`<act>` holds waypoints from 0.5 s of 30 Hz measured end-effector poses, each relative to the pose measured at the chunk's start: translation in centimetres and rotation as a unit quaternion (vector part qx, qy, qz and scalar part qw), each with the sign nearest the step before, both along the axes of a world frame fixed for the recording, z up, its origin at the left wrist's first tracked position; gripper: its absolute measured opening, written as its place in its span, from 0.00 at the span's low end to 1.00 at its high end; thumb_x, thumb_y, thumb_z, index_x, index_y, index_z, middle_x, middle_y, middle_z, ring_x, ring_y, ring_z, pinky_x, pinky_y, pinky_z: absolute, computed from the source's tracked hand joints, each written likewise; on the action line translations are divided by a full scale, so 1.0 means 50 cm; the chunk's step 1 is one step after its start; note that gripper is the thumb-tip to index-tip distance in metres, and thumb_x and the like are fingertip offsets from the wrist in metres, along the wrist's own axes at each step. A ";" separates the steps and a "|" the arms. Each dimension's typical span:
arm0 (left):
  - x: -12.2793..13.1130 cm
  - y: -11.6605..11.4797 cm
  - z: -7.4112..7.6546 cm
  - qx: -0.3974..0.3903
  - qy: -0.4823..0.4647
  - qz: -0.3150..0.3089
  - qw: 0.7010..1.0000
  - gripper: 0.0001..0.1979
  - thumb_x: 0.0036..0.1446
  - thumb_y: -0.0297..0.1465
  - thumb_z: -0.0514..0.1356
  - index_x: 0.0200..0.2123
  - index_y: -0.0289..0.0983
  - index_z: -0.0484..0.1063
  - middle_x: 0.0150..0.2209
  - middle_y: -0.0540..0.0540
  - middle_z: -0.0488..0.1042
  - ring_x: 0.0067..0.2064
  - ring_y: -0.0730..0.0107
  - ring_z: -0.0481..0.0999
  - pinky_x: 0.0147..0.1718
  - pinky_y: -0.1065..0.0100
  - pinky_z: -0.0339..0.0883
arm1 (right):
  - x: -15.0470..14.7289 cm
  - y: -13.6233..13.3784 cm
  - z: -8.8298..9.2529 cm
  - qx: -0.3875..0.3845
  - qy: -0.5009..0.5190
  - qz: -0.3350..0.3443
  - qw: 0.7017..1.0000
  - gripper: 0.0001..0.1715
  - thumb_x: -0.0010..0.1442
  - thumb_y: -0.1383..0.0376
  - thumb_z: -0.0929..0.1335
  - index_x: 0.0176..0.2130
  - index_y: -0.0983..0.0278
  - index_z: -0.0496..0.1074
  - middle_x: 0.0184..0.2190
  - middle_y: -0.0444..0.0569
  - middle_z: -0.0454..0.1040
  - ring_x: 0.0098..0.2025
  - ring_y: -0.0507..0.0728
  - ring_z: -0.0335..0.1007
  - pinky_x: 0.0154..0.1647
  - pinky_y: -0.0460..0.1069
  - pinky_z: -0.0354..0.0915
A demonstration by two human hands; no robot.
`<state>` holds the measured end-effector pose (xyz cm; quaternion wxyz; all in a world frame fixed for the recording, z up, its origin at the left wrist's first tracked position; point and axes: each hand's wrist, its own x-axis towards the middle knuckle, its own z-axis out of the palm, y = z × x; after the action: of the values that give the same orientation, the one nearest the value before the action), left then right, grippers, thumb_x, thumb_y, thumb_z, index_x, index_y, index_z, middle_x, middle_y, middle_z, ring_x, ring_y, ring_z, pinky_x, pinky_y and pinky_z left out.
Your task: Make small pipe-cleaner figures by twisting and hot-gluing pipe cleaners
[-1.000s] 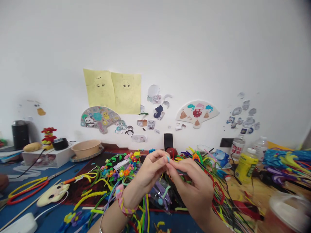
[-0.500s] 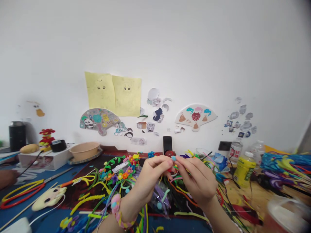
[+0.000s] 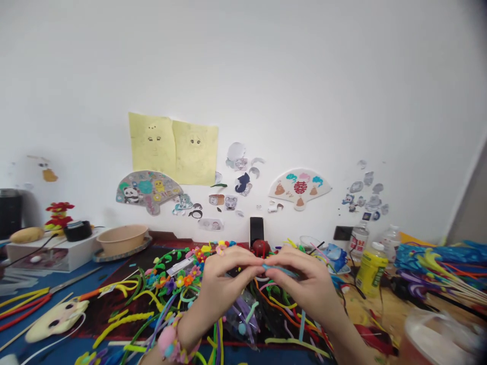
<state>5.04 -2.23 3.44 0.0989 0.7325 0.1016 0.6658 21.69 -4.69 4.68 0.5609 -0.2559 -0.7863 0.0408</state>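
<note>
My left hand [image 3: 227, 274] is closed in a pinch, with its fingertips against the end of a light blue pipe cleaner [image 3: 283, 270]. My right hand [image 3: 309, 276] pinches the same pipe cleaner between thumb and fingers, and a light blue length [image 3: 302, 325] hangs below that palm. The fingertips of both hands meet above the middle of the work area. A pink and yellow fuzzy bracelet [image 3: 169, 340] circles my left wrist. Below the hands lies a clear bag [image 3: 243, 324] with purple stems in it.
Colourful fuzzy flowers [image 3: 182, 279] and loose stems cover the dark mat. Scissors [image 3: 49, 291], a cream face-shaped item [image 3: 57, 320] and a beige bowl [image 3: 122, 240] are on the left. To the right stand a yellow bottle [image 3: 372, 269], stem bundles [image 3: 437, 261] and a plastic tub [image 3: 433, 334].
Both hands have lowered slightly and flattened, fingertips still together. A longer stretch of light blue stem now shows between and below them. The view has shifted a little to the right.
</note>
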 end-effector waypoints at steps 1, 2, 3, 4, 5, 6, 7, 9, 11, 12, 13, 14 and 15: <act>0.000 0.001 -0.001 -0.003 -0.001 0.003 1.000 0.09 0.47 0.18 0.65 0.30 0.36 0.78 0.26 0.47 0.79 0.29 0.72 0.77 0.32 0.73 0.70 | 0.001 0.001 0.000 -0.012 0.001 0.002 1.000 0.04 0.55 0.70 0.71 0.34 0.62 0.76 0.27 0.44 0.75 0.29 0.51 0.69 0.31 0.45 0.65; 0.001 0.002 -0.002 -0.005 -0.002 0.005 1.000 0.09 0.47 0.18 0.65 0.30 0.36 0.78 0.26 0.47 0.79 0.29 0.72 0.77 0.32 0.73 0.70 | 0.002 0.001 -0.001 -0.019 0.002 0.003 1.000 0.04 0.54 0.69 0.71 0.34 0.62 0.76 0.27 0.44 0.75 0.29 0.51 0.69 0.32 0.45 0.65; 0.001 0.003 -0.003 -0.006 -0.002 0.008 1.000 0.08 0.47 0.18 0.65 0.30 0.36 0.78 0.26 0.47 0.79 0.29 0.72 0.77 0.32 0.74 0.70 | 0.002 0.002 -0.002 -0.023 0.002 0.002 1.000 0.04 0.55 0.69 0.71 0.34 0.62 0.76 0.27 0.44 0.75 0.30 0.51 0.69 0.32 0.46 0.65; 0.002 0.004 -0.004 -0.009 -0.003 0.013 1.000 0.08 0.47 0.18 0.65 0.29 0.36 0.78 0.27 0.48 0.79 0.30 0.72 0.77 0.32 0.74 0.70 | 0.003 0.002 -0.002 -0.025 0.001 0.001 1.000 0.03 0.55 0.69 0.71 0.33 0.62 0.76 0.27 0.44 0.75 0.30 0.51 0.69 0.32 0.46 0.65; 0.003 0.004 -0.005 -0.017 -0.002 0.017 1.000 0.07 0.47 0.19 0.65 0.29 0.36 0.78 0.27 0.48 0.79 0.30 0.72 0.77 0.33 0.74 0.70 | 0.003 0.002 -0.003 -0.024 -0.001 -0.003 1.000 0.03 0.56 0.69 0.70 0.33 0.62 0.76 0.27 0.45 0.74 0.30 0.51 0.69 0.32 0.46 0.64; 0.004 0.005 -0.005 -0.034 -0.002 0.021 0.999 0.07 0.47 0.20 0.65 0.29 0.36 0.77 0.27 0.48 0.79 0.30 0.72 0.77 0.33 0.74 0.70 | 0.002 0.002 -0.003 -0.019 -0.005 -0.008 1.000 0.03 0.56 0.69 0.70 0.34 0.62 0.76 0.27 0.45 0.74 0.30 0.52 0.69 0.31 0.46 0.64; 0.005 0.006 -0.006 -0.060 -0.002 0.022 0.998 0.06 0.48 0.21 0.65 0.28 0.36 0.77 0.27 0.48 0.79 0.30 0.71 0.77 0.32 0.74 0.70 | 0.002 0.003 -0.003 -0.013 -0.010 -0.014 1.000 0.04 0.57 0.70 0.69 0.34 0.63 0.76 0.27 0.45 0.73 0.30 0.52 0.69 0.31 0.46 0.64; 0.008 0.006 -0.008 -0.132 0.000 0.007 0.991 0.03 0.49 0.23 0.65 0.27 0.36 0.77 0.26 0.48 0.78 0.29 0.71 0.77 0.29 0.74 0.70 | 0.002 0.005 -0.004 0.003 -0.017 -0.029 0.999 0.06 0.59 0.71 0.68 0.35 0.63 0.75 0.27 0.46 0.72 0.30 0.52 0.67 0.30 0.46 0.63; 0.011 0.006 -0.010 -0.207 0.002 -0.030 0.978 0.01 0.50 0.25 0.64 0.27 0.35 0.76 0.25 0.48 0.77 0.26 0.72 0.76 0.27 0.74 0.70 | 0.002 0.009 -0.006 0.016 -0.023 -0.039 0.999 0.08 0.60 0.72 0.66 0.35 0.63 0.75 0.27 0.46 0.71 0.29 0.52 0.67 0.29 0.46 0.62; 0.011 0.006 -0.010 -0.240 0.004 -0.053 0.969 0.01 0.51 0.26 0.63 0.28 0.35 0.75 0.24 0.48 0.77 0.25 0.72 0.76 0.26 0.74 0.70 | 0.002 0.011 -0.007 0.022 -0.026 -0.041 0.999 0.08 0.60 0.72 0.66 0.35 0.63 0.75 0.26 0.46 0.71 0.29 0.52 0.66 0.29 0.46 0.62; 0.012 0.005 -0.010 -0.271 0.005 -0.077 0.959 0.02 0.51 0.27 0.63 0.28 0.34 0.75 0.23 0.49 0.76 0.25 0.72 0.76 0.26 0.74 0.70 | 0.003 0.013 -0.008 0.028 -0.028 -0.043 0.998 0.09 0.60 0.72 0.65 0.34 0.63 0.75 0.27 0.46 0.71 0.29 0.52 0.67 0.29 0.47 0.62; 0.011 0.005 -0.008 -0.301 0.007 -0.102 0.948 0.02 0.51 0.28 0.63 0.28 0.34 0.74 0.22 0.49 0.76 0.24 0.72 0.76 0.27 0.74 0.69 | 0.005 0.016 -0.009 0.036 -0.031 -0.043 0.998 0.09 0.60 0.73 0.65 0.34 0.63 0.75 0.27 0.46 0.71 0.29 0.52 0.67 0.29 0.47 0.62; 0.010 0.005 -0.006 -0.330 0.010 -0.127 0.935 0.04 0.51 0.29 0.64 0.27 0.34 0.74 0.21 0.49 0.76 0.24 0.72 0.76 0.26 0.74 0.69 | 0.007 0.018 -0.010 0.047 -0.035 -0.040 0.997 0.10 0.60 0.73 0.65 0.34 0.63 0.74 0.27 0.46 0.71 0.30 0.52 0.67 0.30 0.47 0.63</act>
<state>5.52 -2.00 3.15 0.4176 0.6721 0.2231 0.5693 22.03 -3.77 4.17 0.5453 -0.2617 -0.7958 -0.0282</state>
